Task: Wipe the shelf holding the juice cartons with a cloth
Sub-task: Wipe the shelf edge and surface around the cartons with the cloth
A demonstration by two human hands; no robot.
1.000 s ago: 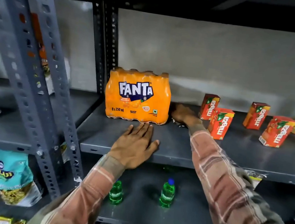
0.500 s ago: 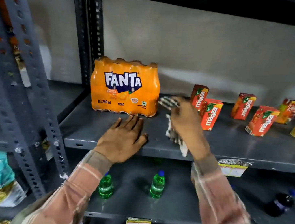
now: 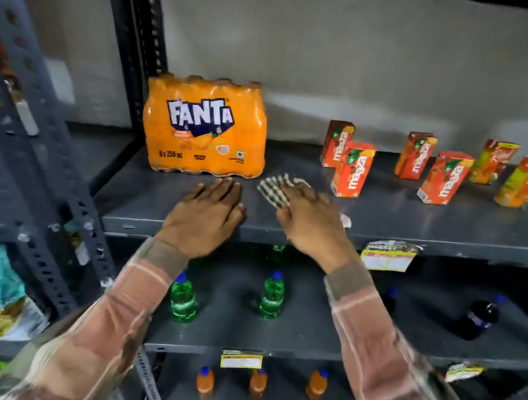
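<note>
Cloth point(image 3: 274, 190) lies pressed beneath the right hand point(image 3: 313, 223).

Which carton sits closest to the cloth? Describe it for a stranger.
Start at the big orange Fanta pack on the grey shelf. Right of it, past the checked cloth under the right hand, stand red Maaza cartons. Yours is the front carton of the left pair, closest to the cloth.

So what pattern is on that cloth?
A dark-and-white checked cloth, seen best in the head view.
</note>
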